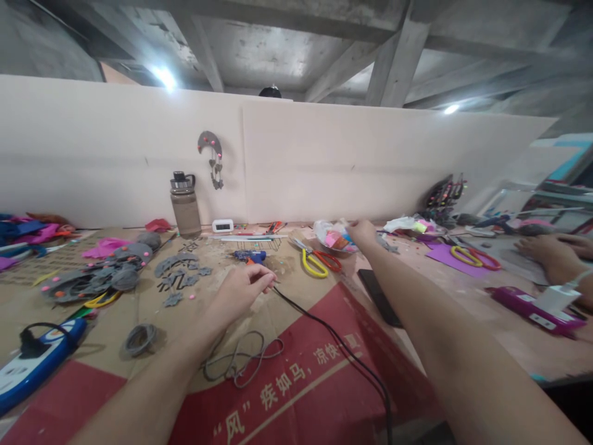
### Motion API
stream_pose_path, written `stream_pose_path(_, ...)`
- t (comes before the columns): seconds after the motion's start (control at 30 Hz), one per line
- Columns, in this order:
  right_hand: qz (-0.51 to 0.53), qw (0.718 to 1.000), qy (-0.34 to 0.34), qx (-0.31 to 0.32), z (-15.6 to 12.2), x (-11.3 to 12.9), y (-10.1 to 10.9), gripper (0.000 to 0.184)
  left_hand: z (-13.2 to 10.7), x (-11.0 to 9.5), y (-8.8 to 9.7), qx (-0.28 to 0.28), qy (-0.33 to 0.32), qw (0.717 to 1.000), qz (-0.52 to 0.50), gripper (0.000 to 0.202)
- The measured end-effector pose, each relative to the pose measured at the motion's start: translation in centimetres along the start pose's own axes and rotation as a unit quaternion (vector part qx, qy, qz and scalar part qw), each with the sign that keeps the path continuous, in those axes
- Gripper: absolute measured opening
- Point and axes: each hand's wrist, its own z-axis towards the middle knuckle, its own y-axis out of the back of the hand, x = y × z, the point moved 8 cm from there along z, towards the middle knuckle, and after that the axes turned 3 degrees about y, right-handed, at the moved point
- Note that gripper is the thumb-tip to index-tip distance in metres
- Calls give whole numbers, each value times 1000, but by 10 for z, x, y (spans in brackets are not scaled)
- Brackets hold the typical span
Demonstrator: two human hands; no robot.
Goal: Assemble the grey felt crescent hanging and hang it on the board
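Observation:
My left hand [245, 287] is over the cardboard with thumb and fingers pinched together; anything between the fingertips is too small to make out. Just beyond it lies a blue glue gun [250, 255], and a black cord [324, 322] runs from near my fingers toward the front edge. Farther off, my right hand [364, 235] is at a plate of coloured pieces [337, 240] with clear plastic around it. Its fingers are bent together at the plate's right side, and their tips are partly hidden. Grey felt cutouts [178, 266] lie left of my left hand.
Scissors with yellow and red handles [315, 262] lie near the plate. A phone [378, 298] rests under my right forearm. Grey cord [243, 358], a tape-like roll [140, 340], a bottle [184, 207] and power strips [39, 358] surround the work area. Another person's hands [556, 253] are at right.

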Motion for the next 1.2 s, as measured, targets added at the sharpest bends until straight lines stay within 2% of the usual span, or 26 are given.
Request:
stream_pose_path(0.07, 36, 998, -25, -37, 0, -3, 14, 25, -1, -2, 2, -9, 3, 1000, -2, 26)
stream_pose_path(0.17, 193, 975, -64, -90, -4, -5, 33, 26, -1, -5, 3, -16, -3, 1000, -23, 26)
stream_pose_path(0.23, 311, 943, -80, -90, -9, 0, 38, 25, -1, -6, 4, -19, -9, 999, -44, 26)
stream_pose_path(0.3, 375, 923, -72, -56, -18, 19, 37, 16, 0, -5, 6, -27, -11, 997, -69, 25)
stream_pose_path(0.37, 418, 907, -45, -11, -33, 48, 33, 3, 1, -2, 11, -38, -13, 994, -97, 24)
stream_pose_path(0.43, 450, 892, -9, 40, -55, 85, 28, 5, 3, 1, 20, -57, -16, 990, -130, 25)
stream_pose_path(0.53, 485, 867, 39, 108, -99, 145, 21, 13, 4, 6, 46, -112, -23, 974, -194, 28)
stream_pose_path(0.6, 545, 821, 77, 155, -135, 188, 19, 17, 2, 9, 64, -142, -28, 953, -265, 28)
stream_pose_path(0.67, 578, 794, 94, 165, -168, 220, 19, 18, 1, 11, 74, -140, -23, 938, -317, 30)
stream_pose_path(0.73, 598, 779, 104, 155, -196, 240, 17, 15, 2, 11, 74, -116, -17, 943, -311, 31)
stream_pose_path(0.8, 615, 770, 98, 137, -216, 247, 11, 11, 3, 12, 70, -112, -14, 960, -258, 32)
stream_pose_path(0.9, 643, 752, 83, 119, -230, 242, 1, 6, 3, 13, 63, -152, -23, 975, -163, 34)
stream_pose_path(1.07, 646, 737, 112, 161, -235, 243, -7, 16, 4, 19, 63, -211, -23, 968, -134, 25)
stream_pose_path(1.2, 679, 693, 122, 209, -240, 254, -10, 21, 3, 24, 71, -226, -17, 966, -123, 24)
